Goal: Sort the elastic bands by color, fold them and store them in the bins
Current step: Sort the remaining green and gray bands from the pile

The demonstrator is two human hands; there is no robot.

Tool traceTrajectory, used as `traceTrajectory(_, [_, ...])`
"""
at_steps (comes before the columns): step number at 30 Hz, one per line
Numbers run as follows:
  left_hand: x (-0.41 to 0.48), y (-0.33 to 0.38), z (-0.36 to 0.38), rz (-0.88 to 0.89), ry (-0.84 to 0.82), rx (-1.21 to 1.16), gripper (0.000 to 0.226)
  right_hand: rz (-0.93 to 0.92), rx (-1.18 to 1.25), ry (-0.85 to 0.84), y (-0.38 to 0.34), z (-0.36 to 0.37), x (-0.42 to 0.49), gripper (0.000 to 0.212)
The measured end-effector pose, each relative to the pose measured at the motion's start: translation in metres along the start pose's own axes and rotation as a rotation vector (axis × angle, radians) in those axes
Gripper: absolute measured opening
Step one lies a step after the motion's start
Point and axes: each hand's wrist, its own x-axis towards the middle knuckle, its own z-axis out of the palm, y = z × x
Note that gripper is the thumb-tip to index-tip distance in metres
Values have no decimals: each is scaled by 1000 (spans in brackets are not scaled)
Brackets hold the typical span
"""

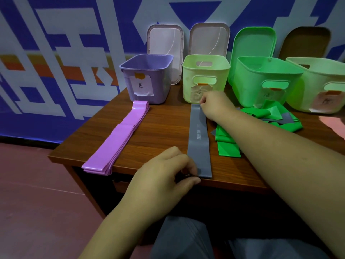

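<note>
Both hands pinch the grey band [199,141], left hand [168,172] at the near end, right hand [214,103] far; uneven tension risks a skewed fold.

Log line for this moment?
left hand: pinches grey band near end | right hand: pinches far end | purple bands: stacked | green bands: loose pile

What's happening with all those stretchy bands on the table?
A person holds one grey band flat along the wooden table. The left hand pinches its near end at the table's edge, and the right hand pinches its far end by the pale green bin. A stack of purple bands lies before the purple bin. Green bands, mixed with some grey, sit heaped on the right, unsorted.
</note>
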Motion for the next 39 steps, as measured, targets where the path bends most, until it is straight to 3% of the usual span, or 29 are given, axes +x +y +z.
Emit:
traceTrajectory(8, [39, 16, -22, 3, -50, -64, 17, -50, 385, 12, 16, -56, -20, 16])
traceTrajectory(13, [115, 37, -23, 27, -159, -20, 21, -28, 378, 45, 67, -81, -24, 15])
traceTrajectory(19, [233, 33, 9, 31, -281, 194, 19, 8, 379, 164, 130, -78, -42, 12])
traceTrajectory(24, [274, 9, 42, 19, -429, 379, 57, -9, 377, 149, 148, -68, -47, 12])
traceTrajectory(27, [275, -2, 56, 28, -458, 321, 60, -39, 342, 66, 150, -62, -43, 10])
traceTrajectory(34, [276, -22, 57, 12, -370, 109, 39, -82, 252, -22, 145, -59, -35, 12])
traceTrajectory(39, [273, -20, 61, 2, -395, 31, 33, -81, 216, -114, 146, -55, -32, 14])
